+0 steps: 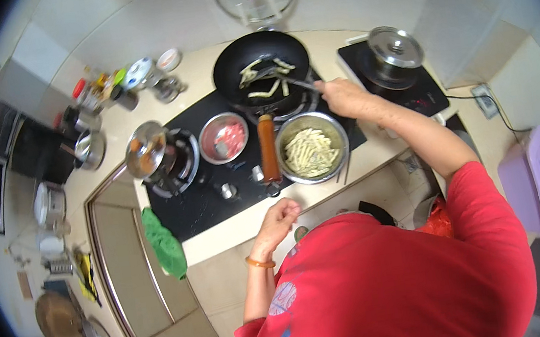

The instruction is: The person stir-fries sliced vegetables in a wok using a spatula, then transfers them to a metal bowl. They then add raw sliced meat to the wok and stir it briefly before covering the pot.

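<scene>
My right hand [345,97] grips the handle of a metal spatula [300,82], whose blade is down in a black wok [231,66]. Several pale battered strips [265,92] lie in the wok around the blade. The wok's wooden handle [268,148] points toward me across the black cooktop. Just right of that handle, a steel bowl [344,166] holds a heap of similar pale strips [311,153]. My left hand [281,215] hangs by the counter's front edge, fingers loosely curled, with nothing visible in it. A bracelet is on that wrist.
A steel bowl of pink chopped food [230,140] sits left of the wok handle. Further left is a strainer [144,149] over the other burner. A lidded pot [396,57] stands on an induction plate at right. Chopsticks [347,171] lie beside the strip bowl. A green cloth [165,243] hangs at the counter edge.
</scene>
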